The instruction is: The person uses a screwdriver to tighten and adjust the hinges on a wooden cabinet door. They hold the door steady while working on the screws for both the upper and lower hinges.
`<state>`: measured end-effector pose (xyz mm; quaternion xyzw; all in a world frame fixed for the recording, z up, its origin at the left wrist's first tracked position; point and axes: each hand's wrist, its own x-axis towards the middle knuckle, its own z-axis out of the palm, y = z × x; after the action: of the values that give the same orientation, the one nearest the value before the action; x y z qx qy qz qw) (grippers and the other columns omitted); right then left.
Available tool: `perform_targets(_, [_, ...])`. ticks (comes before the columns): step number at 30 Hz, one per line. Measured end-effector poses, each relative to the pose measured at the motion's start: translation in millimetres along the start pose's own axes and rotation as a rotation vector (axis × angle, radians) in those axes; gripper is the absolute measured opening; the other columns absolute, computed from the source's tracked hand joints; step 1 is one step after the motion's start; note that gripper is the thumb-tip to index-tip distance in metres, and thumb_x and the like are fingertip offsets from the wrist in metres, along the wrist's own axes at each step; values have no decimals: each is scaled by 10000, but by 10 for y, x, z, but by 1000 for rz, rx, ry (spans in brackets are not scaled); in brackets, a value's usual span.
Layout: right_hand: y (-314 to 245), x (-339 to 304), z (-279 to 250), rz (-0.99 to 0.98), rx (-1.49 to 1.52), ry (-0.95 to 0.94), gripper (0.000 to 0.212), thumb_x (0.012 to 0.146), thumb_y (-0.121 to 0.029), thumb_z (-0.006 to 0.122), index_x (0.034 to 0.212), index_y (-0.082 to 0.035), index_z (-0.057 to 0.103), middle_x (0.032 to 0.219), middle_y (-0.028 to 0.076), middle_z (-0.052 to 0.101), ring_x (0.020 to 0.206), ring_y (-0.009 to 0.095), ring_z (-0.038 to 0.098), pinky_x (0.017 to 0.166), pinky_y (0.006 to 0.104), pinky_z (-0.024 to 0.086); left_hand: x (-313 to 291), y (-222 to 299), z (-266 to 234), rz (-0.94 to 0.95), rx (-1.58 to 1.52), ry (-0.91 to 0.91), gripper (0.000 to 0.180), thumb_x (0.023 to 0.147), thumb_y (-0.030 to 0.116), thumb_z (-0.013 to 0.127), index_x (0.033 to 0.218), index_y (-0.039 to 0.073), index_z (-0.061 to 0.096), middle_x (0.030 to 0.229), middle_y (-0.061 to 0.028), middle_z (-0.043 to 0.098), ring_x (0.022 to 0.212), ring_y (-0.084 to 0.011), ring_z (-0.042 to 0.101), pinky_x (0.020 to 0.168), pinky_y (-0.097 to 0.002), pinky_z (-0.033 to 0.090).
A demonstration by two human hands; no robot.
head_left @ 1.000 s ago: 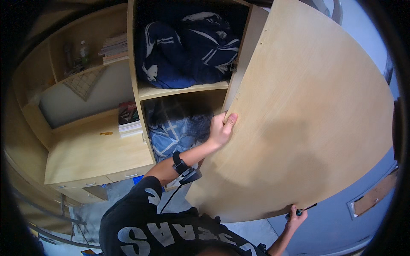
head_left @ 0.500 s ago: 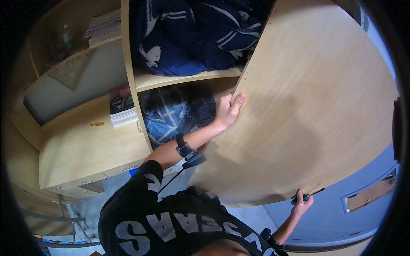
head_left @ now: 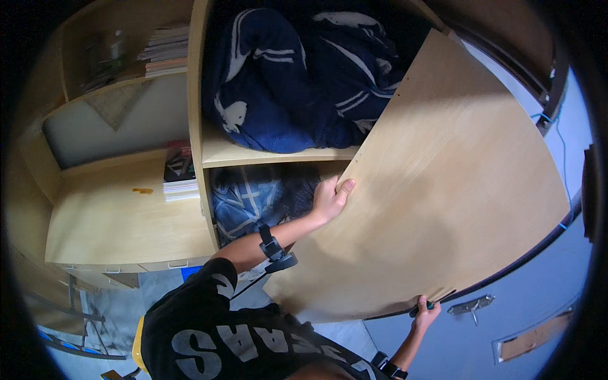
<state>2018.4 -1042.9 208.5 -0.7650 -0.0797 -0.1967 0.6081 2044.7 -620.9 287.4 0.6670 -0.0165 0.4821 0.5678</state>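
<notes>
A large pale wooden cabinet door panel (head_left: 443,177) stands tilted in front of an open wardrobe (head_left: 278,159), with small dark holes along its left edge. My left hand (head_left: 332,199) is closed round that edge, its thumb on the near face and its fingers partly hidden behind. At the panel's lower right edge, my right hand (head_left: 427,311) is closed on a screwdriver (head_left: 430,304) with a dark green handle, its thin shaft pointing up and right. This hand is also close against the panel; whether it bears any weight cannot be told.
Dark blue fabric with white stripes (head_left: 285,95) fills the upper shelf, and blue checked cloth (head_left: 247,193) lies below. Left is a wooden desk (head_left: 114,221) with books (head_left: 180,174). A blue-grey door with a metal handle (head_left: 472,306) is at right, beside a hanging blue cord (head_left: 562,145).
The panel's top corner has come into view, lower and tilted, and both hands have moved down and left with it. The view has shifted, showing the door handle at right.
</notes>
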Motion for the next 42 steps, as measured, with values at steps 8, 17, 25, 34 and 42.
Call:
perform_targets(8, [392, 503, 109, 23, 40, -84, 402, 805, -129, 691, 1105, 46, 487, 967, 73, 551, 830, 143, 521, 739, 273, 452, 171, -197, 36, -86, 20, 10, 481, 860, 472, 516, 881, 0, 609, 645, -142, 597, 600, -275, 590, 575, -354, 442])
perform_targets(17, [247, 712, 323, 80, 28, -146, 365, 812, -232, 694, 1011, 36, 548, 884, 55, 573, 803, 129, 502, 722, 254, 416, 280, -377, -34, -167, 20, -73, 486, 871, 443, 545, 931, -37, 596, 688, -122, 624, 618, -197, 594, 582, -327, 450])
perform_targets(25, [256, 764, 415, 118, -143, -72, 488, 837, -291, 664, 1138, 60, 509, 982, 86, 572, 882, 153, 499, 811, 279, 408, 261, -491, -177, -198, -98, -67, 430, 862, 402, 566, 913, -25, 593, 720, -126, 622, 658, -166, 589, 598, -318, 451])
perform_targets(34, [-392, 545, -141, 356, -569, -533, 239, 876, -184, 582, 765, 24, 547, 593, 36, 519, 554, 114, 489, 503, 245, 397, -164, -506, -699, -237, -4, -81, 248, 894, 271, 547, 945, 28, 560, 811, -39, 592, 743, -123, 541, 677, -275, 448])
perform_targets(42, [-777, 96, 1146, 557, -347, -1276, 94, 821, -34, 569, 856, 43, 527, 609, 103, 562, 465, 150, 526, 429, 252, 437, -2168, -1141, -2077, -789, 143, -180, 267, 864, 268, 534, 834, 11, 594, 704, -111, 645, 667, -182, 620, 634, -307, 475])
